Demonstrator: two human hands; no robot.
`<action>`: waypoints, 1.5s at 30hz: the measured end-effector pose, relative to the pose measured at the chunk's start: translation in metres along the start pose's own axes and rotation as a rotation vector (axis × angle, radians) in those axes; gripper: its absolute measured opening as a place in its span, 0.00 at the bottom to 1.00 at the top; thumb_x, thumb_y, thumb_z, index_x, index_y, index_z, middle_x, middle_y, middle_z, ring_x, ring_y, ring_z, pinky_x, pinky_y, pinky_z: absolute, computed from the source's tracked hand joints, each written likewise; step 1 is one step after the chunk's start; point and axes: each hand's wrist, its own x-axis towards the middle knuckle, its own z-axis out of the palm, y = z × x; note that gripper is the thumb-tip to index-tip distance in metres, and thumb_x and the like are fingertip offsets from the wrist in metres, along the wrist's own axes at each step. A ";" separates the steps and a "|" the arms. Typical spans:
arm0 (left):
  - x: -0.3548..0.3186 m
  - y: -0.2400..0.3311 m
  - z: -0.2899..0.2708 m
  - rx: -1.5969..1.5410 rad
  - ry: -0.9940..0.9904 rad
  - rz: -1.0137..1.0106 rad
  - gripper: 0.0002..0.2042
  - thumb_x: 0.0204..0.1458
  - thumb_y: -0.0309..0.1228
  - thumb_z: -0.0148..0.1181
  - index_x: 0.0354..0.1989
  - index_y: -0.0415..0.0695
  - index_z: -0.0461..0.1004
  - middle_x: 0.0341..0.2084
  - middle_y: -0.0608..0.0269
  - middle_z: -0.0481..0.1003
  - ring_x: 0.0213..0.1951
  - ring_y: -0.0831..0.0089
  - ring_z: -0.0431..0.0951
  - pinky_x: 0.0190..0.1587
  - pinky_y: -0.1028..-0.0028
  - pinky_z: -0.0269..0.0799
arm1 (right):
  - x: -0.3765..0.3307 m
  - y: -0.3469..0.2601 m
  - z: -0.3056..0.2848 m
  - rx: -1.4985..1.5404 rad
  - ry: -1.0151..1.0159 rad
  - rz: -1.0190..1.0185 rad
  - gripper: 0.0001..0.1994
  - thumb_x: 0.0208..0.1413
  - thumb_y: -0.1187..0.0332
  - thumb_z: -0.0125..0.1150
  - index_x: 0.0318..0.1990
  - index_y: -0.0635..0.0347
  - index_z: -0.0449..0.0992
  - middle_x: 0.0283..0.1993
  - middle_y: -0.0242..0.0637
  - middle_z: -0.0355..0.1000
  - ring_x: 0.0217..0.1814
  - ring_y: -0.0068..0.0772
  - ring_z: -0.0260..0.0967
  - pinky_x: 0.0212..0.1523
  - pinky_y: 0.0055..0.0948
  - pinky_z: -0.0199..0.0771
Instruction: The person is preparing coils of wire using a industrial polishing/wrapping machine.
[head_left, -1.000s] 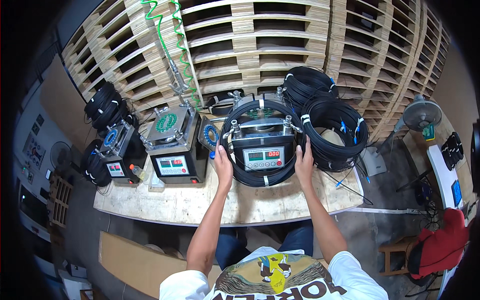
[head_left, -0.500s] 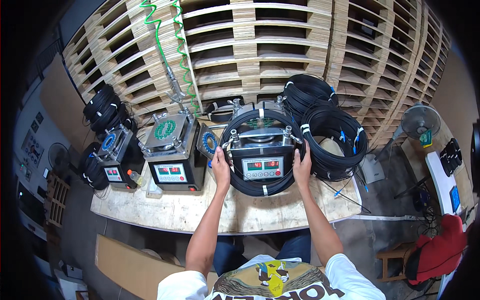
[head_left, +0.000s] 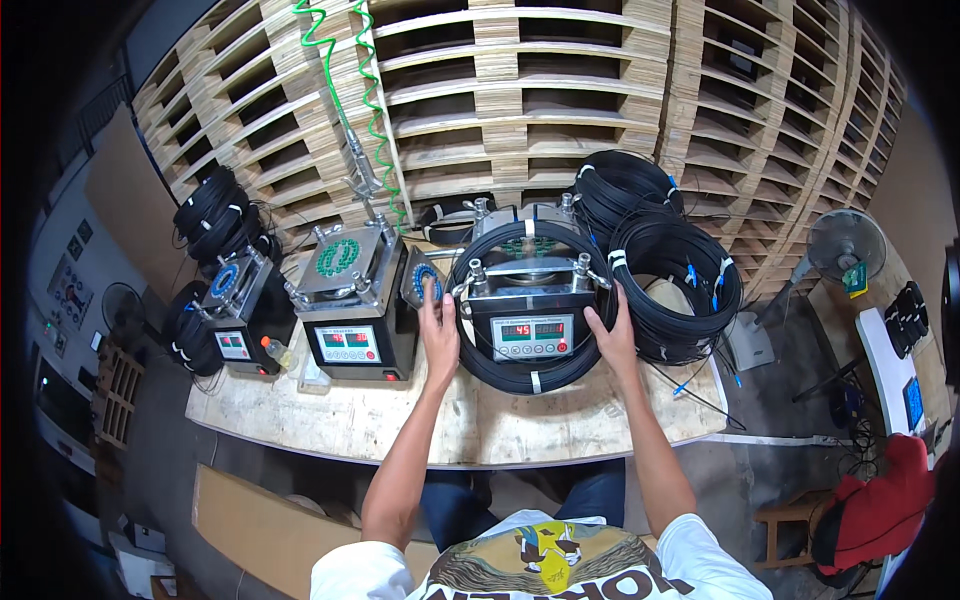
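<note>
A large coil of black cable [head_left: 531, 381], bound with white ties, stands upright around the front of a benchtop machine [head_left: 530, 310] with a red-digit display. My right hand [head_left: 616, 338] grips the coil's right side, thumb over the inner edge and fingers outside. At the left side, my left hand [head_left: 438, 338] has its fingers stretched upward just outside the coil; whether it touches the cable is hard to tell. Behind that hand is a tilted metal plate with a blue ring [head_left: 424, 280]. The machine's metal top shows partly through the coil.
Two similar machines stand leftward: a larger one [head_left: 345, 320] and a smaller one [head_left: 236, 315], with a small bottle [head_left: 275, 350] between them. More cable coils [head_left: 668, 345] with blue-tipped ends sit at right. Pallets [head_left: 500, 75] rise behind the wooden table [head_left: 400, 430]; green coiled hoses [head_left: 330, 75] hang down.
My left hand has shifted slightly outward from the coil's edge, its fingers loosening. The right hand keeps hold of the coil. The whole view has shifted a little.
</note>
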 end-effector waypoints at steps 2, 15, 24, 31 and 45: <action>0.006 0.024 -0.014 0.064 -0.053 0.008 0.28 0.60 0.39 0.60 0.67 0.45 0.62 0.47 0.53 0.64 0.43 0.66 0.69 0.49 0.69 0.67 | 0.007 -0.009 -0.023 -0.030 -0.024 0.079 0.40 0.52 0.56 0.70 0.70 0.56 0.58 0.53 0.47 0.65 0.52 0.41 0.65 0.54 0.34 0.67; 0.048 0.069 -0.033 0.240 -0.429 0.437 0.07 0.56 0.27 0.62 0.33 0.36 0.73 0.27 0.51 0.74 0.33 0.55 0.72 0.37 0.61 0.68 | 0.055 -0.059 -0.030 0.007 -0.179 0.019 0.10 0.57 0.70 0.67 0.35 0.69 0.74 0.23 0.31 0.69 0.26 0.16 0.61 0.28 0.23 0.62; 0.091 0.082 -0.043 0.497 -0.883 0.523 0.11 0.55 0.32 0.64 0.35 0.37 0.71 0.30 0.52 0.75 0.37 0.54 0.75 0.40 0.62 0.71 | 0.074 -0.063 -0.042 -0.036 -0.323 0.019 0.11 0.56 0.67 0.67 0.32 0.69 0.75 0.21 0.32 0.69 0.23 0.17 0.59 0.26 0.25 0.60; 0.205 0.029 -0.016 0.129 -0.841 -0.133 0.21 0.63 0.50 0.54 0.36 0.43 0.78 0.22 0.70 0.74 0.24 0.84 0.70 0.28 0.78 0.65 | 0.152 -0.006 -0.037 0.038 -0.331 0.069 0.17 0.64 0.60 0.58 0.28 0.64 0.75 0.17 0.26 0.64 0.20 0.13 0.57 0.21 0.22 0.54; 0.222 -0.086 0.125 -0.556 -0.469 -0.805 0.16 0.56 0.50 0.64 0.26 0.54 0.73 0.16 0.79 0.65 0.17 0.83 0.58 0.21 0.78 0.52 | 0.254 0.065 0.076 0.287 -0.450 0.613 0.16 0.67 0.57 0.54 0.27 0.53 0.68 0.19 0.24 0.62 0.14 0.16 0.55 0.12 0.20 0.49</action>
